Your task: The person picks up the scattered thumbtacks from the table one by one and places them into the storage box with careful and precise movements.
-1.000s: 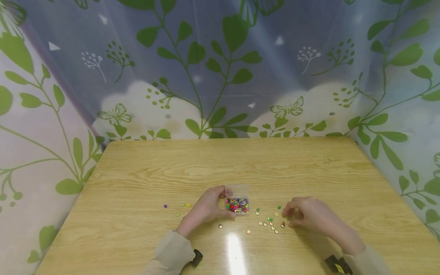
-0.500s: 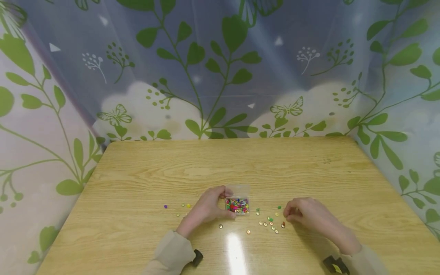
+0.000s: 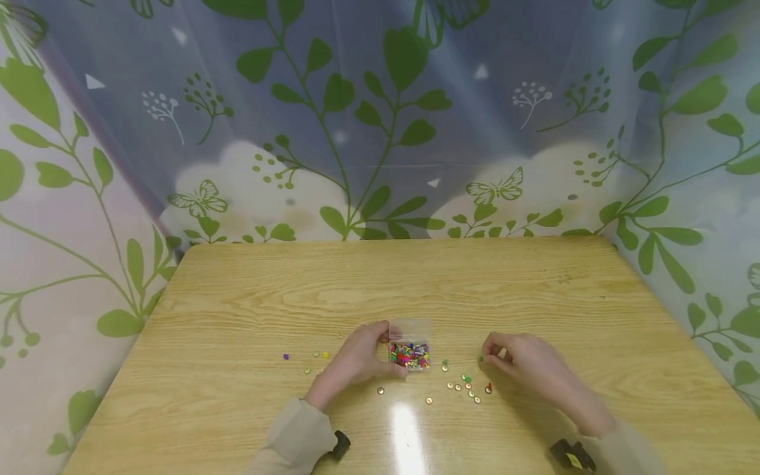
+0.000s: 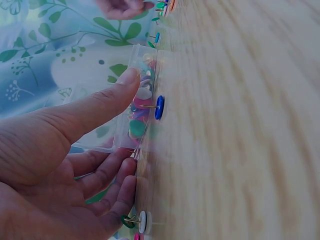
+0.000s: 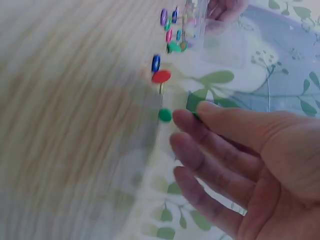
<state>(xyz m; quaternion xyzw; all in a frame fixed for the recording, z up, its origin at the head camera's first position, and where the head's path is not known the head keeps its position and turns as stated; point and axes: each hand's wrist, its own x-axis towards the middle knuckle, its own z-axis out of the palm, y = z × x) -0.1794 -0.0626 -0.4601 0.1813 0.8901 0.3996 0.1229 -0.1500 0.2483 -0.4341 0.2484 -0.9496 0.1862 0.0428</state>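
My left hand (image 3: 356, 356) holds a small clear plastic box (image 4: 120, 120) between thumb and fingers. Its lid stands raised, and it is filled with colourful thumbtacks (image 3: 410, 356). Over the table to the right, my right hand (image 3: 534, 366) has thumb and index finger together. A sliver of green, a thumbtack (image 5: 196, 116), shows between those two fingertips, mostly hidden. Right beside the index fingertip is another green thumbtack (image 5: 165, 115). A red thumbtack (image 5: 161, 76) and a blue one (image 5: 156, 63) lie farther off, toward the box.
Several loose thumbtacks (image 3: 458, 387) are scattered between box and right hand. Left of the left arm lie a purple thumbtack (image 3: 286, 356) and a few others. A leaf-patterned curtain (image 3: 380, 132) closes off the wooden table's (image 3: 267, 284) back and sides.
My right hand has left its earlier spot and shifted slightly left and away from me, over the green thumbtack. The left hand and the box have stayed put.
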